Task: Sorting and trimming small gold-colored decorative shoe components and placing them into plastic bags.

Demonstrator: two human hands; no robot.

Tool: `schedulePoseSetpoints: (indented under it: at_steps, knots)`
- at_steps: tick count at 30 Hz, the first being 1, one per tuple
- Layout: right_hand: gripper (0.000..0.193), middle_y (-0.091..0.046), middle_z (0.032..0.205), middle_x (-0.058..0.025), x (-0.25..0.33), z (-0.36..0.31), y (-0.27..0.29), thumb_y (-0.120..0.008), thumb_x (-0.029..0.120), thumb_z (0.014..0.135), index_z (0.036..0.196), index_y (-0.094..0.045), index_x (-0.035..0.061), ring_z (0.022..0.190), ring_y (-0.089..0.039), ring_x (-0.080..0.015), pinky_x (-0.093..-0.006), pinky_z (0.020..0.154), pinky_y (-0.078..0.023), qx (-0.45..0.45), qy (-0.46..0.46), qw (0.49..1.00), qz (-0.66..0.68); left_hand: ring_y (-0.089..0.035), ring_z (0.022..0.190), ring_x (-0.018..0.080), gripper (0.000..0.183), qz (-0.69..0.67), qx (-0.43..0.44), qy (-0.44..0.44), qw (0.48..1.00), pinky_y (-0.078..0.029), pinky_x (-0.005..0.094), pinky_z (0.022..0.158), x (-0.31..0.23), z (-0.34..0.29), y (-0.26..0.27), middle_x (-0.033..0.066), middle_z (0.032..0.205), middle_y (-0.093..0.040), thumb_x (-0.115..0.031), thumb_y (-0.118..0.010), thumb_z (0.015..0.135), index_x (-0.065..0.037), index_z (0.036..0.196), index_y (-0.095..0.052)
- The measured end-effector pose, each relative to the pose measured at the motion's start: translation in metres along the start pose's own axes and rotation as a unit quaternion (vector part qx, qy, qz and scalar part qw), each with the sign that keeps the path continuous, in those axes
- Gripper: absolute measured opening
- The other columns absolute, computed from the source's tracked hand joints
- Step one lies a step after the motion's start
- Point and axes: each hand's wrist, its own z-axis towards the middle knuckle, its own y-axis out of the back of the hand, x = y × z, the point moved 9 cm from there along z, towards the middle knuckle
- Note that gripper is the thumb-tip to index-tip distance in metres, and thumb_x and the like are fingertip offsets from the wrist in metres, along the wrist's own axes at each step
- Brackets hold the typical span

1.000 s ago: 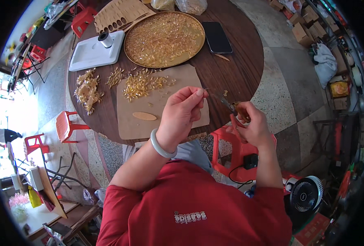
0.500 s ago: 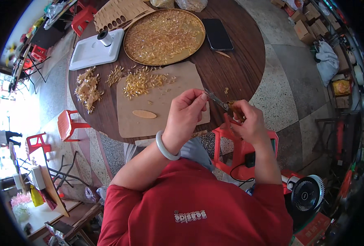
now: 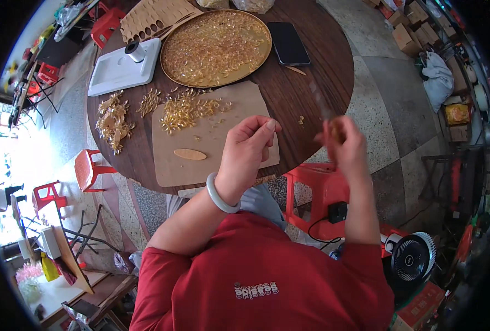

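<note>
Ahead, tray (image 3: 244, 69) of amber pieces (image 3: 212, 44), left hand (image 3: 245, 150) pinched, hold unclear, right hand (image 3: 351, 146) gripping red-handled tool (image 3: 328, 134)

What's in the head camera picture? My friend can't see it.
A person's left hand pinches its fingers over a brown mat while the right hand grips a blurred, red-handled tool. Beyond, golden pieces crowd a round tray on a brown table.

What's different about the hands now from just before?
The right hand swung rightward, away from the left hand, still gripping the red-handled tool; its blurred tip left the left fingertips and now points forward. The left hand stayed pinched. The round tray and phone stayed put.
</note>
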Motion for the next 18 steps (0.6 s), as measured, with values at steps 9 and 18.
schedulePoseSetpoints:
  at_steps: [9, 18]
  knots:
    - [0.035, -0.063, 0.087, -0.0135, -0.080, 0.165, 0.030, -0.062, 0.034, 0.077, 0.097, -0.056, 0.0052, 0.082, -0.061, -0.0320, -0.0399, 0.068, -0.045, -0.046, 0.002, 0.966, -0.253, -0.034, 0.050, 0.0019, 0.013, 0.078, -0.025, -0.024, 0.996, -0.026, 0.0170, 0.042, -0.019, -0.020, 0.002, -0.0046, 0.063, -0.044, -0.015, -0.055, 0.087, -0.002, 0.086, -0.057]
    - [0.020, -0.063, 0.082, -0.0059, 0.022, 0.106, -0.022, -0.062, 0.011, 0.081, 0.096, -0.053, 0.0015, 0.074, -0.060, -0.0098, -0.0207, 0.067, -0.047, 0.077, 0.074, 0.986, 0.127, -0.032, 0.050, 0.0029, 0.013, -0.061, -0.006, 0.025, 0.998, -0.025, 0.0169, 0.043, -0.029, -0.019, 0.028, -0.0038, 0.064, -0.043, -0.014, -0.052, 0.089, -0.003, 0.087, -0.057]
